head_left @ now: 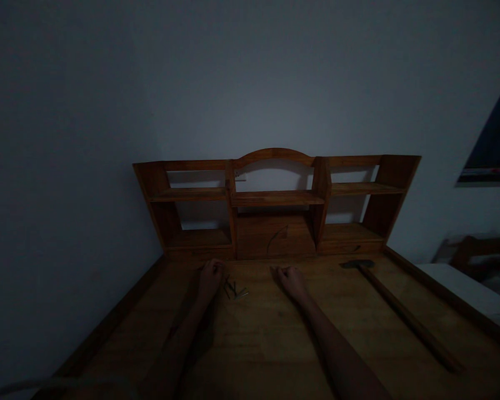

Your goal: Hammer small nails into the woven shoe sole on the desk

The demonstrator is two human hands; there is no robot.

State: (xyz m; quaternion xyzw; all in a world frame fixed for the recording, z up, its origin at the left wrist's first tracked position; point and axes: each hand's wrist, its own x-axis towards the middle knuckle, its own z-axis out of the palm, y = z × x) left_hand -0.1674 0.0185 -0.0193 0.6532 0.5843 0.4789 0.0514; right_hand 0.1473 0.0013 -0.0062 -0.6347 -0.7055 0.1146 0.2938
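My left hand (211, 275) rests on the wooden desktop (266, 339) close to the shelf unit, its fingers curled together. What it holds, if anything, is too dark to make out. Just right of it lie several nails (233, 289) in a loose group. My right hand (291, 281) is on the other side of the nails, also closed, with its fingertips pointing left. Anything between those fingers is too small to name. Further right, a hammer (404, 311) lies with its head towards the shelves and its long wooden handle slanting to the near right.
A wooden shelf unit (278, 199) with an arched top stands along the desk's back edge. Its middle panel bears a thin dark curved line (276, 239). Raised edges run along both desk sides. A white surface (462, 289) and wooden furniture (475, 250) are at right.
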